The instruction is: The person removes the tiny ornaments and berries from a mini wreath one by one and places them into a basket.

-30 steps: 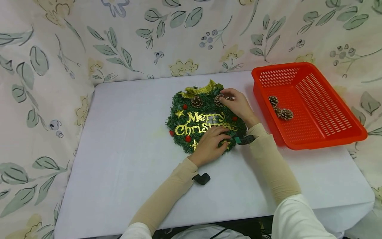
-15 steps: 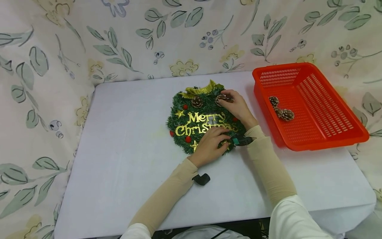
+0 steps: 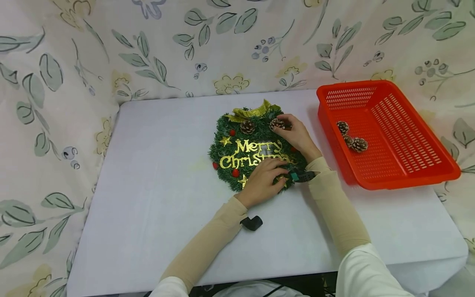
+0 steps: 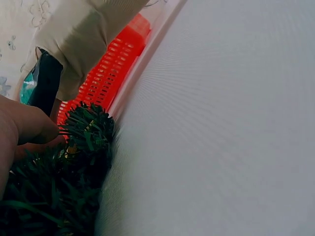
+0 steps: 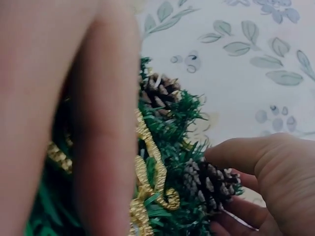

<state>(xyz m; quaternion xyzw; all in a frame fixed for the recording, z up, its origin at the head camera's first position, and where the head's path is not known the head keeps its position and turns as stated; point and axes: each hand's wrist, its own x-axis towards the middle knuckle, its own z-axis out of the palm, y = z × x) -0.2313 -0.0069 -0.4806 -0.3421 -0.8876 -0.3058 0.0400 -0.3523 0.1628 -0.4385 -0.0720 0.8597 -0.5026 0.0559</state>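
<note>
Wreath decorating looks partly done, judging by how things lie: one pine cone already sits in the green needles near the top, a second pine cone is being set just beside it, and three spare cones wait in the red basket off to the right.

The right hand pinches the second cone between thumb and fingertips, holding it against the wreath's upper right edge. The left hand rests on the wreath's lower edge, nearest the person, fingers lightly curled into the needles to steady it.

The wreath lies flat in the middle of the white surface. It is a dark green ring of artificial needles, with gold "Merry Christmas" lettering across the centre, a gold bow at the top, small gold stars and red berries.
</note>
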